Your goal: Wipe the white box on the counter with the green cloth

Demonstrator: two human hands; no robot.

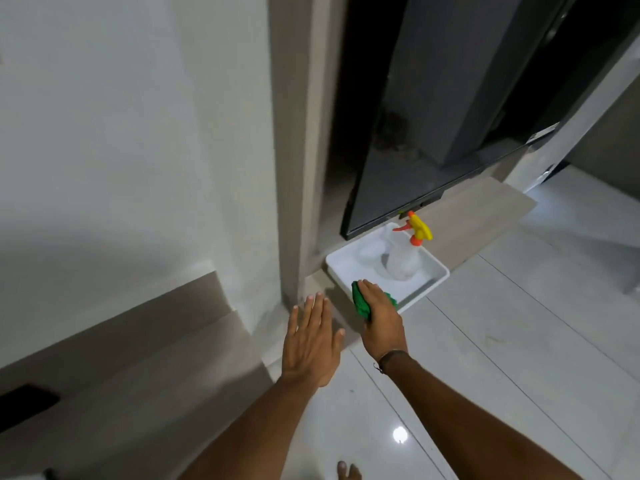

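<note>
- Against the wall, a dark flat screen (433,133) leans above a low wood-toned surface (460,230); a small label sits at its upper right edge, too small to read.
- Below it, glossy pale tiles cover the floor (502,358), and toes of a bare foot (348,472) show at the bottom edge.
- At the near corner of the surface rests the white box (434,282), a shallow open tray, its front corner jutting over the floor.
- Inside the box stands a clear spray bottle (403,261) with an orange and yellow trigger head; no writing is visible on it.
- At the box's near left rim, the right hand (379,318) lies palm down with fingers curled over the green cloth (360,301), pressing it onto the rim; a dark band circles the wrist.
- Just beside it, the left hand (310,344) is flat and fully open, fingers spread, holding nothing, over the surface's edge; whether it touches is unclear.
</note>
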